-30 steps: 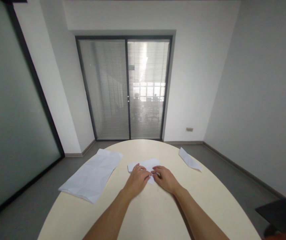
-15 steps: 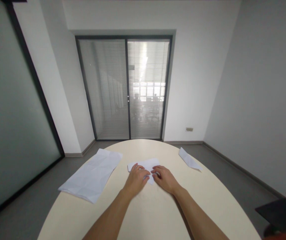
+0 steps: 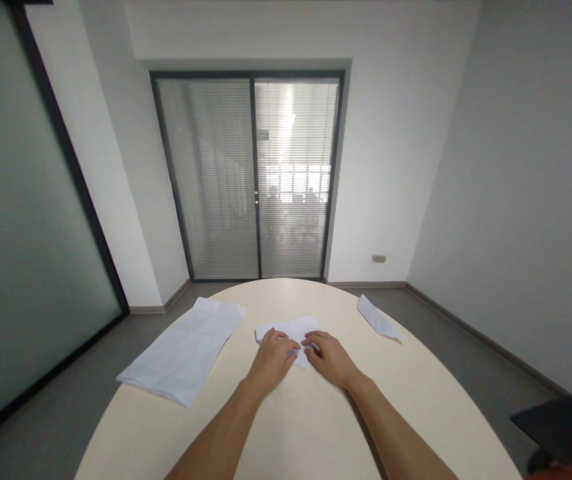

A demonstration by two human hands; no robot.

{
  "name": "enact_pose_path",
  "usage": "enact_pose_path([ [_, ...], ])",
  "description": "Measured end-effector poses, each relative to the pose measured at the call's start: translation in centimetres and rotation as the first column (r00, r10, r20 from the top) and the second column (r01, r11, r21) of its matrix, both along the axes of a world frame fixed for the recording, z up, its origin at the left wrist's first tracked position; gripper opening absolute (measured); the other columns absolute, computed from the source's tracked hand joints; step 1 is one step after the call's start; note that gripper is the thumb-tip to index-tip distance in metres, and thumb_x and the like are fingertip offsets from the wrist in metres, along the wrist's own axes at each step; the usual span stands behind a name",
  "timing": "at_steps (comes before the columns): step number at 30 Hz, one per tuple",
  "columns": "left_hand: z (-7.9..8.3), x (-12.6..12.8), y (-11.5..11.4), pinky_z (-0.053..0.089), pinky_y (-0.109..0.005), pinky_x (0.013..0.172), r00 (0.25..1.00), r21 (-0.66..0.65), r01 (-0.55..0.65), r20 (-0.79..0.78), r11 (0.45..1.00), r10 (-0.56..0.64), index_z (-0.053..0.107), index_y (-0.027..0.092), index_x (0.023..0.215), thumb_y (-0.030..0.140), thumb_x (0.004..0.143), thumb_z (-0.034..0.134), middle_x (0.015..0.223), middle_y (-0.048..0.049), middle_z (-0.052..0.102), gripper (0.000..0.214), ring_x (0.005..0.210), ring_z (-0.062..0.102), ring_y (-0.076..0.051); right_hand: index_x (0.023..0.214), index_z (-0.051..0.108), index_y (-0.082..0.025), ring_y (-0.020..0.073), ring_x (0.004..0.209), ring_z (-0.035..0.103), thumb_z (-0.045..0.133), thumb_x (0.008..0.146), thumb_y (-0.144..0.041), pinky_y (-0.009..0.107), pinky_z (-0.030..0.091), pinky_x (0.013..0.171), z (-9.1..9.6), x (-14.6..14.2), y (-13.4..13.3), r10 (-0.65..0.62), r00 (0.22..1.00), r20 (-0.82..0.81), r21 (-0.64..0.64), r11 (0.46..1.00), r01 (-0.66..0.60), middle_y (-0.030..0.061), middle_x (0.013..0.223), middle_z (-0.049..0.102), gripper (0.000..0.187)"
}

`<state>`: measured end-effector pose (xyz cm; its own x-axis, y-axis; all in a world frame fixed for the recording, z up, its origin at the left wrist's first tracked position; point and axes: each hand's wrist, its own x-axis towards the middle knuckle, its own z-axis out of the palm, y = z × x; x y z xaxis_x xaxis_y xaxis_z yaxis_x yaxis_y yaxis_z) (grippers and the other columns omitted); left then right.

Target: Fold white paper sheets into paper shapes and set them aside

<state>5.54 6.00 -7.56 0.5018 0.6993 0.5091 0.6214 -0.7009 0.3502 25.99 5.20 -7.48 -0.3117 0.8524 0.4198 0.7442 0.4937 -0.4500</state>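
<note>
Both hands are down on the small paper (image 3: 291, 328) at the middle of the round table (image 3: 306, 433), a little toward its far edge. The left hand (image 3: 272, 357) lies palm down over the paper's near left part, fingers loosely bent, tips on the sheet. The right hand (image 3: 330, 357) mirrors it just beside, palm down, fingers bent toward the left hand. The fingertips of the two hands nearly meet over the paper's near corner. Whether they pinch a flap there or only press it flat is too small to tell. The far half of the paper shows white and creased beyond the knuckles, lying flat on the table.

Off to the left, well apart, a large sheet (image 3: 186, 350) lies spread out, wrinkled, its near corner close to the table's edge. To the right, near the far right rim, sits a narrow folded piece (image 3: 379, 319). Both forearms reach in bare from the near edge. A dark flat object (image 3: 561, 423) shows at the lower right, off the table.
</note>
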Motion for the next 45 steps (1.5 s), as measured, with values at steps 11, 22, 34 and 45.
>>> enact_pose_path([
  [11,0.08,-0.21,-0.1,0.033,-0.048,0.108,1.0,0.02,-0.018,-0.023,1.0,0.019,0.065,0.025,0.11,0.018,0.085,0.064,0.109,-0.0025,0.068,0.026,0.109,0.055,-0.023,0.102,0.072,-0.022,0.0232,0.108,0.062,0.055,0.086,-0.024,0.038,0.044,0.1,-0.1,0.01,0.07,-0.002,1.0,-0.006,-0.002,1.0,0.002,0.008,0.113,0.07,0.024],
  [22,-0.2,-0.4,-0.18,0.034,-0.048,0.107,0.999,0.008,-0.015,-0.035,1.0,0.015,0.06,0.024,0.116,0.023,0.085,0.064,0.112,-0.005,0.066,0.032,0.11,0.055,-0.024,0.102,0.071,-0.021,0.0229,0.108,0.062,0.054,0.087,-0.025,0.037,0.044,0.099,-0.02,0.01,-0.07,0.014,1.0,-0.024,0.008,1.0,-0.014,0.0089,0.112,0.07,0.024],
  [34,-0.22,-0.29,-0.31,0.034,-0.049,0.108,0.999,0.007,-0.042,-0.028,0.999,0.042,0.056,0.024,0.123,0.021,0.084,0.062,0.117,-0.0056,0.063,0.039,0.114,0.054,-0.025,0.102,0.072,-0.022,0.0232,0.108,0.062,0.054,0.086,-0.024,0.038,0.044,0.1,0.18,-0.02,-0.14,0.004,1.0,-0.01,-0.002,1.0,-0.004,0.0084,0.114,0.069,0.024],
  [45,-0.56,-0.28,-0.12,0.034,-0.05,0.11,0.998,0.019,-0.066,-0.007,0.998,0.066,0.044,0.022,0.135,0.022,0.083,0.061,0.124,-0.0087,0.059,0.055,0.119,0.051,-0.027,0.101,0.072,-0.022,0.0227,0.108,0.062,0.054,0.086,-0.024,0.037,0.044,0.1,0.2,-0.09,-0.19,0.004,1.0,-0.007,0.009,1.0,-0.004,0.0081,0.113,0.07,0.023],
])
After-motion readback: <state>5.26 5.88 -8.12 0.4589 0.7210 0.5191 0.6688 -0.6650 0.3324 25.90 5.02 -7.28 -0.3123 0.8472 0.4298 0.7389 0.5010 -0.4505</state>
